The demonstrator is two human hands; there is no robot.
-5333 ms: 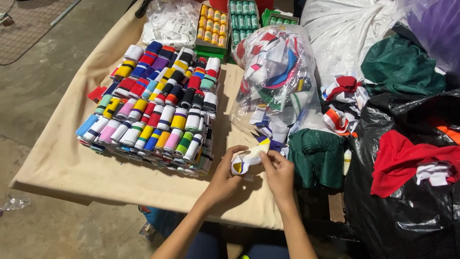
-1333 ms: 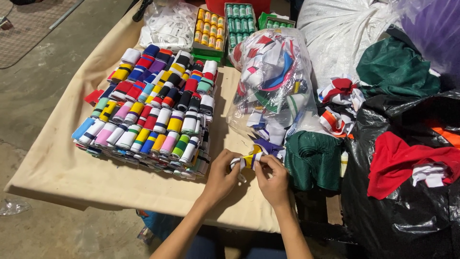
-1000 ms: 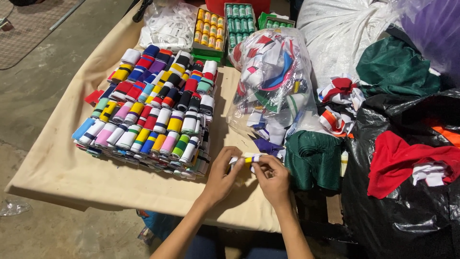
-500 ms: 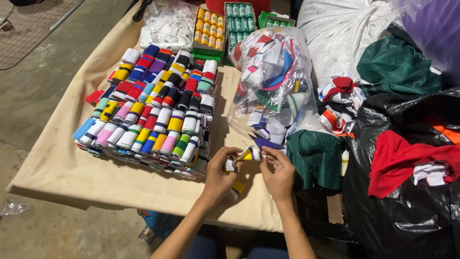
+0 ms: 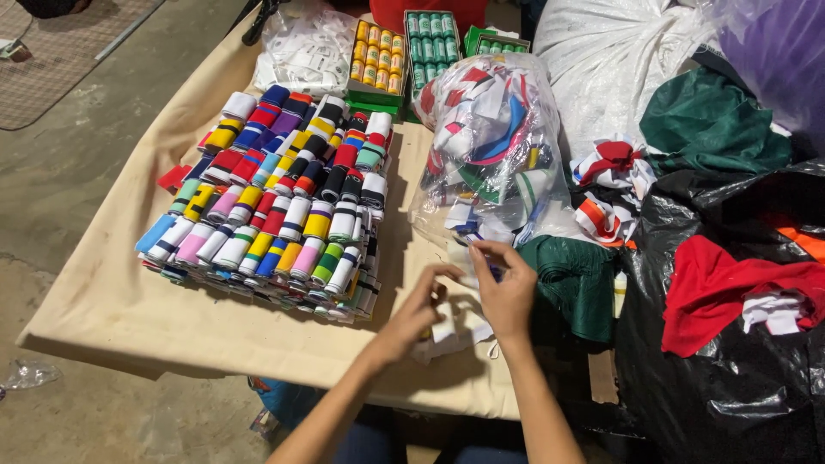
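Left hand point(image 5: 418, 305) and right hand point(image 5: 507, 288) pinch a small white fabric strip point(image 5: 464, 322) between them. Just beyond the right hand, a clear plastic bag point(image 5: 490, 137) holds mixed coloured strips. Stacked rolled bands point(image 5: 284, 206) lie beyond the left hand.

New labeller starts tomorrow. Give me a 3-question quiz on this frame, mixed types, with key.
1. True or false: the stack of rolled striped bands lies to the left of the left hand.
2. Which lies nearest the right hand? A) the boxes of thread spools B) the folded green cloth C) the red cloth
3. What kind of bag holds the loose coloured bands beyond the hands?

Key
1. True.
2. B.
3. A clear plastic bag; the black plastic bag lies at the right, under the red cloth.
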